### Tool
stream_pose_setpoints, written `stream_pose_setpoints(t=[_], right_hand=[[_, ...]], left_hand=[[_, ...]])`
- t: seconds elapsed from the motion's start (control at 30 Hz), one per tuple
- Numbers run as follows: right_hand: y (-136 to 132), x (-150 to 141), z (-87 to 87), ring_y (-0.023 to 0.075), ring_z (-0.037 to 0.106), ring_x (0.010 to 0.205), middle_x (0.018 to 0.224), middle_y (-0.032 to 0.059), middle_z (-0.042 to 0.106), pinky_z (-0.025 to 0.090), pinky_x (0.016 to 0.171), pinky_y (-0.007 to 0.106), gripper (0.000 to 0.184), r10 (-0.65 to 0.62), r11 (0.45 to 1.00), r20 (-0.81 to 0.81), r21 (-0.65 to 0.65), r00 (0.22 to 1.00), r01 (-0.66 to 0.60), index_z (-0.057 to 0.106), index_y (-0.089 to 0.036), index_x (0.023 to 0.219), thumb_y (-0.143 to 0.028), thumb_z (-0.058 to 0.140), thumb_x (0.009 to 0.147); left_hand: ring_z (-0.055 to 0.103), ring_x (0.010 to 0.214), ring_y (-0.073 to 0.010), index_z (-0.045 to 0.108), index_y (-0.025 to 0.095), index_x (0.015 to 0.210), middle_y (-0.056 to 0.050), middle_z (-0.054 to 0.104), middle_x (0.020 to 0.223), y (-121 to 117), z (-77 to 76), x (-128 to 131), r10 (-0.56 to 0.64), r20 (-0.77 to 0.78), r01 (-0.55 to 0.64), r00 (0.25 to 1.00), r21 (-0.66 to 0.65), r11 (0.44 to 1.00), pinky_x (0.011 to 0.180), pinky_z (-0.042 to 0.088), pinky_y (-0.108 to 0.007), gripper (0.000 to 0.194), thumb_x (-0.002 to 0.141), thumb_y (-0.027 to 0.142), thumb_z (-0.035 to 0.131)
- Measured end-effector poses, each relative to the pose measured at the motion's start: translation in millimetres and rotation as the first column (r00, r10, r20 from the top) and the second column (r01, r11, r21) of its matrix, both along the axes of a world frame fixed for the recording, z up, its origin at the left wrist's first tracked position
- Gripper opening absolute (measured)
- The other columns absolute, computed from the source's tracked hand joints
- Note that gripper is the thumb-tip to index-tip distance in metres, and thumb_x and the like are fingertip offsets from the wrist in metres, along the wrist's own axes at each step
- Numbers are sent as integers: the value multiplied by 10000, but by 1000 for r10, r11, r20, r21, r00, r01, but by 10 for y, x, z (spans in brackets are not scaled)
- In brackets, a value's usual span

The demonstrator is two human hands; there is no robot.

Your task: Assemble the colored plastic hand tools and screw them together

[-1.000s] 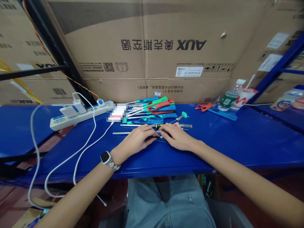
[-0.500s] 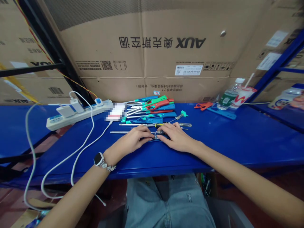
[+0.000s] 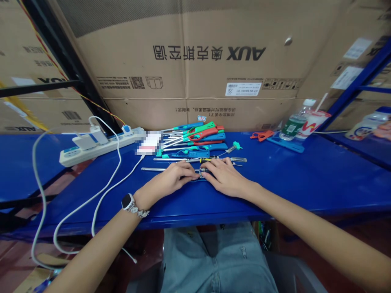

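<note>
My left hand [image 3: 180, 176] and my right hand [image 3: 225, 177] meet over the table, thumbs and fingertips closed on a small opened blue lighter [image 3: 198, 180] with inner parts showing. The fingers hide most of it, and its finer parts are too small to make out. A metal lighter tube [image 3: 151, 169] sticks out to the left beyond my left fingers. Just past my fingertips lies a screwdriver with a yellow and black handle [image 3: 205, 160]. Beside my right knuckles is a clear plastic piece [image 3: 238, 159].
Behind my hands lies a pile of long-nosed lighters [image 3: 201, 134]. A power strip [image 3: 100, 147] with a white cable [image 3: 117, 171] is at left. A bottle [image 3: 295, 122], a cup [image 3: 313, 124], an orange shell [image 3: 262, 136] and a blue shell [image 3: 285, 145] sit at right.
Both hands stay in nearly the same place on the lighter. Only slight shifts of the fingers show.
</note>
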State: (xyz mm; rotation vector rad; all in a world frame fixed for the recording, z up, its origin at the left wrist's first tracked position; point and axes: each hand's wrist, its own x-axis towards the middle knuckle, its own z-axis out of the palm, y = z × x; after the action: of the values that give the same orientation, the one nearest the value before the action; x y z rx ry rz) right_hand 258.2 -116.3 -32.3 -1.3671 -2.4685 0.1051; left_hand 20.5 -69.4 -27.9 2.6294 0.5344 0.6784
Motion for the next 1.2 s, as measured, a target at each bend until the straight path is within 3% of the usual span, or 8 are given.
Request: stream_pose_setpoints(t=[0.23, 0.67, 1.0, 1.2], right_hand=[[-66, -33, 20, 289, 549, 1138, 1220, 138, 620, 359, 985, 480, 468, -28, 999, 85, -12, 996, 30, 568, -199, 1336, -398, 210, 1109], [-104, -62, 28, 296, 542, 1097, 1198, 133, 596, 383, 970, 498, 439, -70, 997, 103, -16, 992, 72, 564, -196, 1351, -360, 248, 1094], [-100, -74, 15, 300, 532, 1127, 1195, 125, 589, 387, 994, 517, 433, -91, 994, 65, -48, 994, 94, 557, -213, 1360, -362, 254, 1089], [-125, -94, 22, 297, 536, 1099, 1184, 135, 589, 392, 978, 508, 436, -95, 995, 92, -12, 991, 96, 568, -204, 1350, -362, 255, 1089]], left_hand=[[691, 949, -195, 787, 202, 1083, -83, 734, 1033, 11, 4, 4, -29, 34, 30, 999, -22, 999, 892, 562, -356, 225, 1030, 221, 569], [710, 918, -187, 776, 172, 1014, -77, 762, 968, 16, -5, 25, -13, 68, 16, 998, -47, 999, 863, 567, -333, 170, 1002, 228, 616], [726, 934, -179, 784, 181, 1031, -78, 777, 1006, 61, -5, -10, -43, 82, 56, 996, -158, 986, 886, 576, -328, 174, 996, 234, 623], [717, 962, -189, 781, 186, 1072, -89, 771, 1041, 72, -14, -19, -34, 63, 41, 997, -118, 992, 912, 575, -351, 180, 996, 229, 623]])
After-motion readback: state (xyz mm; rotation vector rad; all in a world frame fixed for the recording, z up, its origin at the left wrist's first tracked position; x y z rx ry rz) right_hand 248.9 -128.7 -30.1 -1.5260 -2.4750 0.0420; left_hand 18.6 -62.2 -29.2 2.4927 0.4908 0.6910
